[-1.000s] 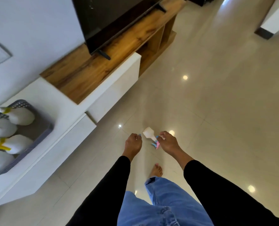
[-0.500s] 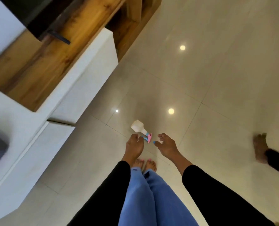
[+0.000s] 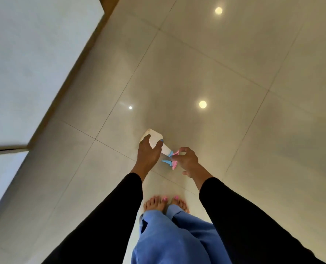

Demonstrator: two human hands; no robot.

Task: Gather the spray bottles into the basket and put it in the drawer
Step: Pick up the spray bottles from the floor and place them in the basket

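A white spray bottle with a blue and pink trigger head is held in front of me above the tiled floor, its base pointing away. My left hand wraps around the bottle's body. My right hand pinches the pink trigger head. The basket and the drawer are out of view.
A white cabinet with a seam between two fronts runs along the left side. Glossy beige floor tiles with ceiling light reflections fill the remaining view. My bare feet and blue jeans are below my hands.
My view has tilted down and the basket, wooden shelf and another person's foot have left the frame. My left hand has slid from the bottle's neck up around its body.
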